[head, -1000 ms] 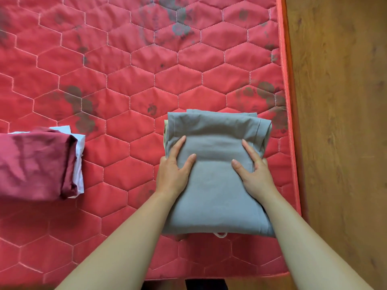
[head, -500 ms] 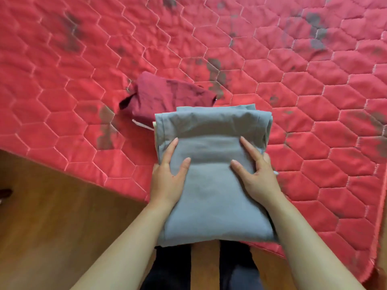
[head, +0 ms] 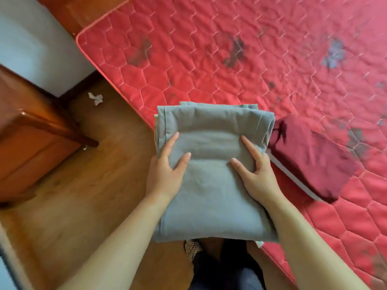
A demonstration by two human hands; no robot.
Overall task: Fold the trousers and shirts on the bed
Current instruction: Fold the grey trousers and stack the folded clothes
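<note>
A folded grey garment hangs in front of me, lifted off the red quilted mattress and partly over the wooden floor. My left hand grips its left side, thumb on top. My right hand grips its right side the same way. A folded maroon garment lies on the mattress just right of the grey one, on top of a white piece whose edge shows beneath.
The mattress edge runs diagonally from upper left to lower right. A wooden cabinet stands at the left on the wooden floor. A crumpled white scrap lies on the floor near a pale wall.
Both hands kept hold of the grey garment and lifted it off the mattress. My view swung left, so the maroon pile went from left of the grey garment to behind it, then to its right.
</note>
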